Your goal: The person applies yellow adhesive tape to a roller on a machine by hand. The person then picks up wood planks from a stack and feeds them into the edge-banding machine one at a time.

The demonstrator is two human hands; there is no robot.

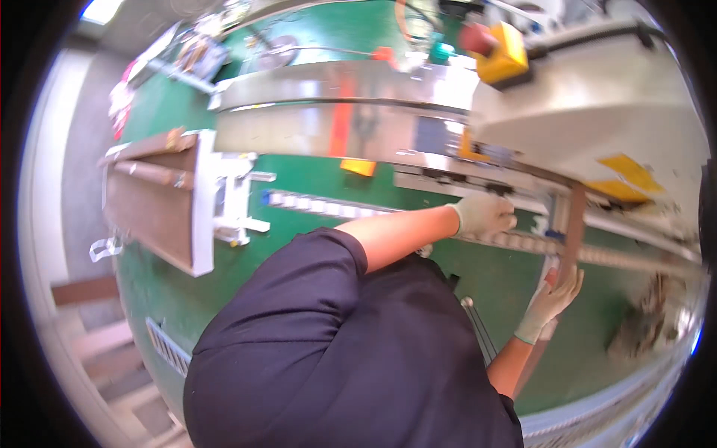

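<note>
1. One narrow brown board (573, 224) stood at the machine's near edge, slanting down toward us, its upper end by the metal frame.
2. We had the right hand (553, 299), in a pale glove, closed around the board's lower part.
3. We saw the left hand (485, 215), also gloved, with fingers curled, above the roller track (328, 205); we could not tell whether it gripped anything.
4. We judged the board stiff, fairly light and awkward mainly for its length; its surface finish was too blurred to rate for slip.
5. We rated the long edges as the best hold, one hand toward each end, against swinging.
6. Beyond, we noted the white machine housing (597, 97), the yellow switch box (502, 56) and the green floor (478, 299).
</note>
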